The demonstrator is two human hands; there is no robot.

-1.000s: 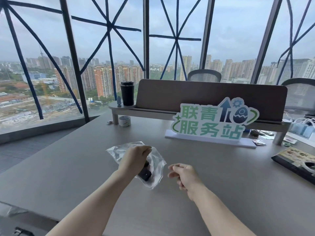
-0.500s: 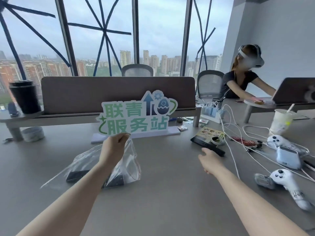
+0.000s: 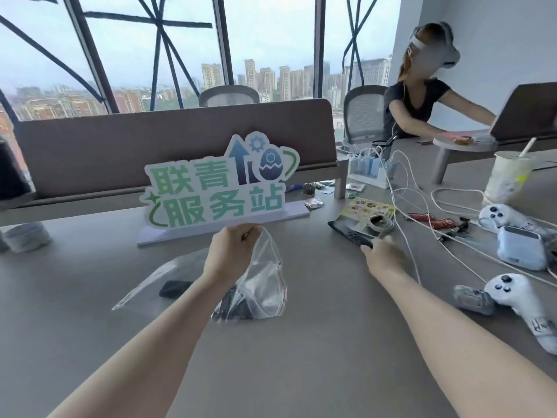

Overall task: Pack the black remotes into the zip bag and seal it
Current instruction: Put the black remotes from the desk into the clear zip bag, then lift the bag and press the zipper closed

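Note:
My left hand [image 3: 232, 254] pinches the top edge of a clear zip bag [image 3: 265, 285] and holds it up off the table, its mouth facing right. Black remotes [image 3: 238, 309] sit in the bag's bottom, and one black end [image 3: 176, 288] shows to the left of my forearm. My right hand [image 3: 382, 254] is stretched out to the right, its fingertips at the near end of another black remote [image 3: 349, 233]. That remote lies flat on the table, partly under a colourful card [image 3: 367, 206] and a small tape roll [image 3: 379, 223].
A green and white sign [image 3: 217, 191] stands just behind the bag. White cables [image 3: 422, 236], two white game controllers [image 3: 512, 294], a pale blue device [image 3: 521, 248] and a drink cup [image 3: 509, 176] crowd the right side. A person wearing a headset [image 3: 422, 98] sits at the far right.
My view has swung to the right. My left hand lifted the bag by its top edge. My right hand reached out to the right and arrived at the black remote's near end.

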